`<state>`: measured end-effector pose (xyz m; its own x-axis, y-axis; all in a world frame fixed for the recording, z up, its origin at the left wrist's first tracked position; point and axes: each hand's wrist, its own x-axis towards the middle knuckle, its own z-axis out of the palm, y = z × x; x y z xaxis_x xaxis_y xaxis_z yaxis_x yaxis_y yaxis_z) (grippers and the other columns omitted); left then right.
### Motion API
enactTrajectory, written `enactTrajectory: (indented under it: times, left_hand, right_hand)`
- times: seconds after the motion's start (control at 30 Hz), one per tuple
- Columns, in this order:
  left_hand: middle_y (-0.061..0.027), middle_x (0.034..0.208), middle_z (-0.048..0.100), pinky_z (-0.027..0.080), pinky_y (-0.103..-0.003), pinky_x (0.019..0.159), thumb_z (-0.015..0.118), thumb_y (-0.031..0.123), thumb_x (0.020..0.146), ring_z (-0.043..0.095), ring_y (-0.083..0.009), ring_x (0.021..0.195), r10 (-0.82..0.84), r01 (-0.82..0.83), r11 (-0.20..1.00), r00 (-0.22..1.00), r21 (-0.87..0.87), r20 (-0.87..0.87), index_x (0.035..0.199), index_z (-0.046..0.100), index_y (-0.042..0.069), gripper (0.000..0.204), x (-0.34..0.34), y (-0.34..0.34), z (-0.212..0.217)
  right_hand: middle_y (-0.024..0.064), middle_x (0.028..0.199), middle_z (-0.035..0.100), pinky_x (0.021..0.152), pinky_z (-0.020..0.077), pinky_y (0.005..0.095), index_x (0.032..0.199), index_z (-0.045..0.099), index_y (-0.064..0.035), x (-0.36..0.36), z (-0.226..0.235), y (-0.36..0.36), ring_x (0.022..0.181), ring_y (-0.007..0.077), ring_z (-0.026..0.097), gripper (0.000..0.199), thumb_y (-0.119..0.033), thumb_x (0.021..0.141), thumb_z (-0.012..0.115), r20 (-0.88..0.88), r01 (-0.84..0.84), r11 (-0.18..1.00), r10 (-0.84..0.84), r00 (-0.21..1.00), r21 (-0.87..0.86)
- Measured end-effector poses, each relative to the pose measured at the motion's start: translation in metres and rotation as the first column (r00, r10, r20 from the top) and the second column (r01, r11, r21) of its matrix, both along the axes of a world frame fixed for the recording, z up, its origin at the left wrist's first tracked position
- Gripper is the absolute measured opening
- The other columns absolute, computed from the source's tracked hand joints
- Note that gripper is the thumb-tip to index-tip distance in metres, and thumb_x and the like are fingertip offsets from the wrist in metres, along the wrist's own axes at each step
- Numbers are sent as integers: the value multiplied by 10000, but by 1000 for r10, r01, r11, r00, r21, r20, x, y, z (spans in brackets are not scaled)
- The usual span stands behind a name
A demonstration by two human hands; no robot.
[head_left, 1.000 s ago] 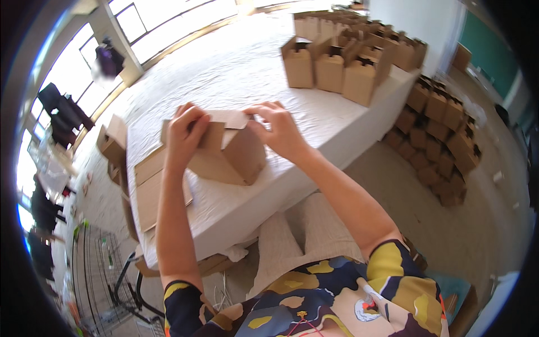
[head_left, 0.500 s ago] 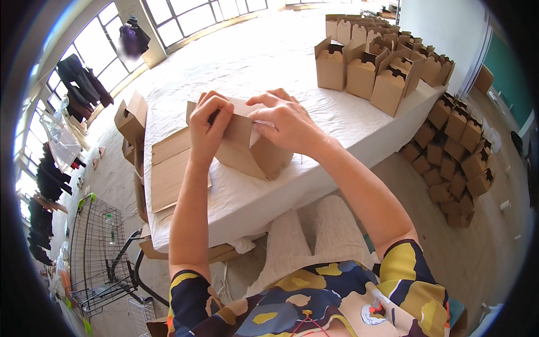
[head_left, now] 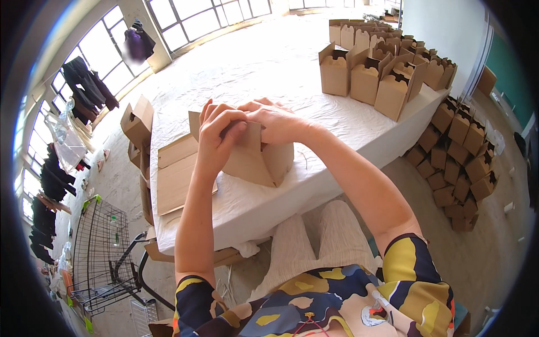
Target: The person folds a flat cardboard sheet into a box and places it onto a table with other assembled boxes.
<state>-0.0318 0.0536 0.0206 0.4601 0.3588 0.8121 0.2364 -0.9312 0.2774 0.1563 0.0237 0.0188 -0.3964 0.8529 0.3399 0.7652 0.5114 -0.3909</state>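
Hands pinch the top flaps of a brown cardboard box point(head_left: 255, 160) near the front edge of the white-draped surface point(head_left: 264, 73): left hand point(head_left: 218, 135) and right hand point(head_left: 275, 121) touching above it. Flat cardboard sheets point(head_left: 179, 174) lie just left; folded boxes point(head_left: 382, 67) stand far right, more boxes stacked on the floor point(head_left: 457, 157).

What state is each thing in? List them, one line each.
Left hand: gripping the box's top flap.
Right hand: pressed on the box top.
Cardboard box: on the table, partly folded, under both hands.
Flat cardboard sheets: unfolded, lying by the table's left edge.
Folded boxes: upright on the table's far end.
Floor boxes: stacked beside the table.
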Motion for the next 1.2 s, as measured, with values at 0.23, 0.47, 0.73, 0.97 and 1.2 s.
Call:
enactTrajectory:
  times: [0.23,0.47,0.73,0.97,1.2]
  left_hand:
    - [7,738,559,270,-416,1109,735,189,844,526,-152,774,-7,1,978,1000,-209,-25,753,607,80,191,0,-3,6]
    - [10,689,507,354,-366,985,708,108,868,474,-127,698,25,-29,980,999,-196,-21,739,557,76,201,-1,0,4]
    - [-27,718,525,412,-299,735,678,65,829,481,-133,717,107,-110,981,994,-162,-30,734,559,14,160,4,2,2]
    - [-24,859,578,456,-281,715,703,67,821,563,-138,824,0,-64,896,989,-439,-145,875,692,-8,93,5,1,6]
    - [-81,1092,617,486,-331,903,729,91,817,610,-226,1030,-22,-19,967,987,-256,-157,1074,712,24,266,0,5,5]
  right_hand:
    - [13,1373,581,1138,348,424,1043,741,-90,4,-3,3,1344,274,436,253,-212,891,578,-229,12,1000,-13,973,-5]
    - [59,1313,596,1024,423,384,912,671,2,8,-9,0,1228,257,513,201,-161,931,555,-374,16,996,20,927,93]
    - [56,1276,590,702,504,295,864,624,15,11,-7,-9,819,134,592,216,-168,956,554,-499,-18,998,46,865,61]
    - [105,1246,628,1017,432,394,908,667,13,10,-6,-12,1182,290,560,219,-189,943,592,-494,-42,997,72,866,71]
    - [128,1248,628,1037,429,409,1119,648,-4,12,-7,-4,1204,318,561,255,-176,933,615,-604,-27,1000,30,796,15]
